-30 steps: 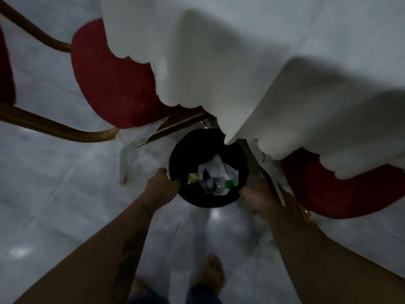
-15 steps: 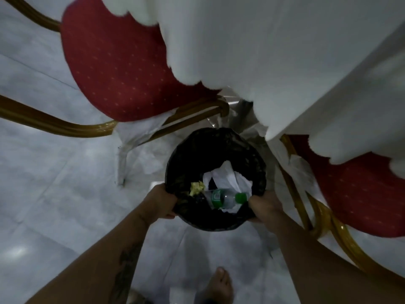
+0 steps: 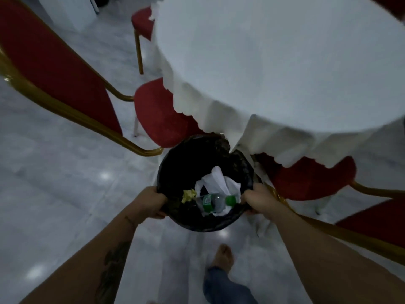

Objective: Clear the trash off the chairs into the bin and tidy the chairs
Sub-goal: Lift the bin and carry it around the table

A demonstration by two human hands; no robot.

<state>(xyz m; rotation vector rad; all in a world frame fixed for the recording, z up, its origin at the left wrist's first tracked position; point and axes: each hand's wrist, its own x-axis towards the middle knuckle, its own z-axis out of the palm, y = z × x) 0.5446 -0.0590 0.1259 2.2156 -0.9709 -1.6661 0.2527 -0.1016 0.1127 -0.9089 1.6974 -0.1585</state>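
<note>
A round black bin [image 3: 175, 172] hangs in front of me, held by its rim on both sides. My left hand [image 3: 151, 201] grips the left rim and my right hand [image 3: 258, 200] grips the right rim. Inside lie crumpled white paper [image 3: 215, 181], a clear bottle with a green label and cap [image 3: 215, 200] and a yellow crumpled scrap [image 3: 188, 194]. A red chair [image 3: 157, 119] with a gold frame stands just beyond the bin, its seat partly under the tablecloth. Another red chair [image 3: 306, 181] sits to the right, also half under the cloth.
A round table with a white scalloped cloth [image 3: 274, 73] fills the upper right, its hem overhanging the bin's far rim. A third red chair [image 3: 142, 24] stands at the far side. The pale marble floor [image 3: 65, 183] spreads left. My bare foot [image 3: 221, 257] is below the bin.
My view has risen and pulled back, so the table top and more chairs show. The bin has come up and nearer with both hands now gripping its rim.
</note>
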